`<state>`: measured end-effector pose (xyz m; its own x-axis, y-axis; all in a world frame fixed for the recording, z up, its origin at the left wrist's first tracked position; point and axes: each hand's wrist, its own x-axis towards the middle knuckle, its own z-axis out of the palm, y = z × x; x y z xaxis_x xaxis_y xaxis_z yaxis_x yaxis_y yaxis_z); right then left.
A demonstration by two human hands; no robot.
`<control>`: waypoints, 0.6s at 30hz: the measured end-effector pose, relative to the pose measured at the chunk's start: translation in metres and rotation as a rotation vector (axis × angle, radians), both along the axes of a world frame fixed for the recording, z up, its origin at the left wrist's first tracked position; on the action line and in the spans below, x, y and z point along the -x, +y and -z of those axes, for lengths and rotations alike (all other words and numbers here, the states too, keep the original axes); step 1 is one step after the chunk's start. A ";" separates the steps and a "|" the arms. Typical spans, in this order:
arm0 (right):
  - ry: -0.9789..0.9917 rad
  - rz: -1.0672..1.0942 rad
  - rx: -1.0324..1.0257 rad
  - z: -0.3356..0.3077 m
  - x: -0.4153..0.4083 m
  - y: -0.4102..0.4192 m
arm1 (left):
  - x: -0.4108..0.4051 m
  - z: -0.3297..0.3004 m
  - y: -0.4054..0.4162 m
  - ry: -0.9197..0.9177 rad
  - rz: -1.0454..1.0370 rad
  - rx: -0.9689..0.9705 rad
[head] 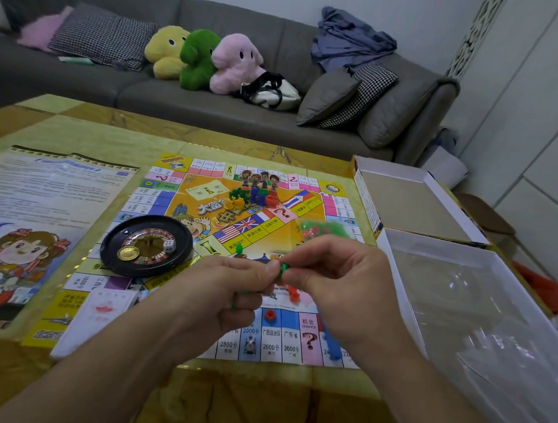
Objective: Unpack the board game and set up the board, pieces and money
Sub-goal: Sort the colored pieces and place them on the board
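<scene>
Both hands' grip pinched on a green piece [284, 267], upright, above the board [269, 224].

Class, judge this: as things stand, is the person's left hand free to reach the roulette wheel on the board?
Probably not yet. The roulette wheel lies close and unobstructed, but the left hand and right hand are both pinching small green pieces.
</scene>
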<state>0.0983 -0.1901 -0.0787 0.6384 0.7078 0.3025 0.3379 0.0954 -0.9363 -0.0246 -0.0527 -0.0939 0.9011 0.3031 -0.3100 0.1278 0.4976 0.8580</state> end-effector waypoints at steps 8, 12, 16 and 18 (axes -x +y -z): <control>-0.036 0.002 -0.031 -0.004 0.006 0.000 | 0.002 -0.006 -0.001 -0.010 0.003 -0.043; 0.006 -0.002 -0.065 -0.003 0.010 0.001 | 0.004 -0.011 -0.003 -0.028 0.010 -0.010; 0.078 -0.020 -0.131 -0.004 0.016 0.003 | 0.009 -0.015 -0.002 -0.085 0.092 0.066; 0.145 -0.032 -0.179 -0.003 0.018 0.005 | 0.010 -0.015 -0.002 -0.114 0.106 0.097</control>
<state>0.0799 -0.1853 -0.0761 0.6622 0.6720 0.3315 0.1949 0.2726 -0.9422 -0.0350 -0.0546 -0.0785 0.9575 0.1781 -0.2269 0.0884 0.5675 0.8186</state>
